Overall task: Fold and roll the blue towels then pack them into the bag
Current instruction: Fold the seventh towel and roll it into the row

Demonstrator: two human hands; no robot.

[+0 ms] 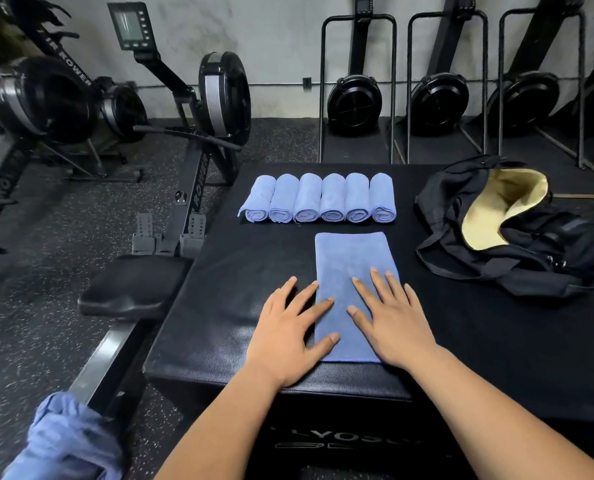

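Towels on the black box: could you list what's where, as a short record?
rolled towels: six, in a row on the box
flat towel: folded, not yet rolled
left hand: open, fingers on its left edge
right hand: open, flat on it
bag: open, right of the towels
loose towels: heap, lower left

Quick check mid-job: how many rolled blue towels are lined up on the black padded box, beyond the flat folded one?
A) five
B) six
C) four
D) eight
B: six rolled towels lie side by side in one row, beyond the folded towel that the left hand and right hand rest on with straight fingers.
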